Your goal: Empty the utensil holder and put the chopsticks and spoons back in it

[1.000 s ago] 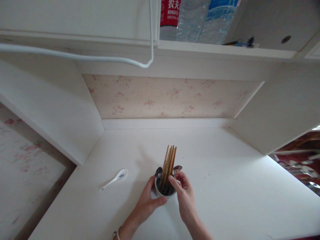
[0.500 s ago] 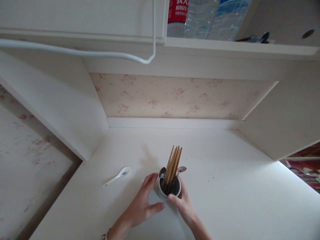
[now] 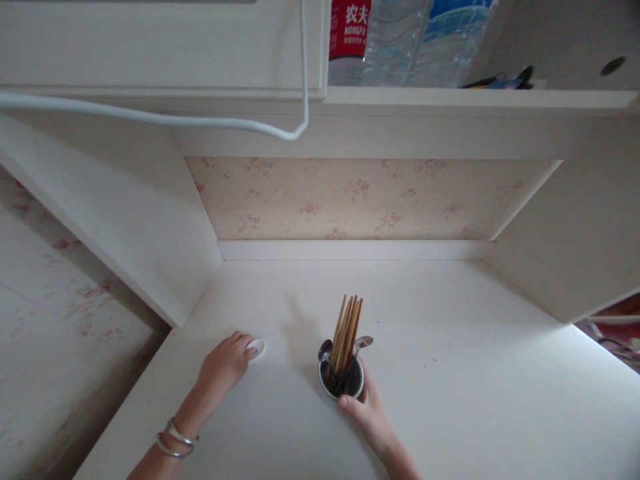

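Observation:
At the left of the white desk, my left hand (image 3: pixel 227 360) has its fingers closed over a white soup spoon (image 3: pixel 257 347); only the spoon's bowl shows past the fingertips, and the handle is hidden. Thumb and fingers of my right hand (image 3: pixel 367 407) wrap round the right side of a white-rimmed cup (image 3: pixel 321 380) standing on the desk. Out of this cup rise several wooden chopsticks (image 3: pixel 347 330), leaning slightly right. A dark metal spoon (image 3: pixel 325 349) pokes out on the left, and a patterned spoon (image 3: pixel 364 342) on the right.
Overhead, a shelf holds plastic water bottles (image 3: pixel 395 43) beside a cabinet door (image 3: pixel 165 50). A white cable or tube (image 3: pixel 225 123) hangs below the door. Side panels (image 3: pixel 125 207) and a floral-papered back wall (image 3: pixel 350 200) enclose the desk (image 3: pixel 450 400).
My left hand has left the cup's side and moved left onto the white soup spoon, covering its handle. My right hand stays on the cup. The view has shifted slightly.

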Tool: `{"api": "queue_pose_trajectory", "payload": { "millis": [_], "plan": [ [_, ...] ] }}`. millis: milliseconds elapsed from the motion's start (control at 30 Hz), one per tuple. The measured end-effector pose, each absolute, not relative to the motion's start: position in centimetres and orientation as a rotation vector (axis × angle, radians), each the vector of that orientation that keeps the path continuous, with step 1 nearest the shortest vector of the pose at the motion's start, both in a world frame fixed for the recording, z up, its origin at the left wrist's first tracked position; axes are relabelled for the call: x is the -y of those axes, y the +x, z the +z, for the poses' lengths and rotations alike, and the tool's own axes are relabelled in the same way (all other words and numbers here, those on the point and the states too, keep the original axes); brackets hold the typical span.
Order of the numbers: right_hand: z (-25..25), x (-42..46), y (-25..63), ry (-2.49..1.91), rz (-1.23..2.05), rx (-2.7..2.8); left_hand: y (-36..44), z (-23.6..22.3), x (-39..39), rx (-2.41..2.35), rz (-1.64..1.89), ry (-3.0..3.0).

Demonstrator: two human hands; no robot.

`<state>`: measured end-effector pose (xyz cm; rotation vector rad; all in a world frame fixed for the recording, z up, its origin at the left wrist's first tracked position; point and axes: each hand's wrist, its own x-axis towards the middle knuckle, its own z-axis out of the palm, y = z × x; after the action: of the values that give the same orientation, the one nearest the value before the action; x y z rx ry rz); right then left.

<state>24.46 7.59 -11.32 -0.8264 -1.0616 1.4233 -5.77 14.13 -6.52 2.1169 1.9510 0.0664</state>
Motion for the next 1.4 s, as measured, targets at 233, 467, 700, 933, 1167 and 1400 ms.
{"api": "queue_pose_trajectory", "payload": {
  "millis": [233,467,700,933,1167,1400],
  "plan": [
    [-11.4,-7.7,24.4,-0.835,1.426,1.052,-4.6,-4.9,-14.0,-2.028,0.005,2.086],
    [-11.1,-7.7,24.3,-0.849,1.432,1.056,-1.5,2.0,-11.9,-1.908,0.669,1.995],
    [-10.7,-7.6,24.2,-0.881,1.406,1.047,5.3,5.1,-9.5,-1.735,1.229,1.949],
    [-10.0,-7.7,24.0,-0.824,1.402,1.061,9.5,0.2,-9.3,-1.570,1.113,2.258],
    [-9.7,-7.8,24.0,-0.806,1.409,1.081,9.8,-2.4,-8.4,-1.683,0.900,2.313],
    [-9.6,-7.7,24.3,-0.818,1.421,1.091,9.5,-2.9,-8.4,-1.701,0.820,2.268]
  ]
}}
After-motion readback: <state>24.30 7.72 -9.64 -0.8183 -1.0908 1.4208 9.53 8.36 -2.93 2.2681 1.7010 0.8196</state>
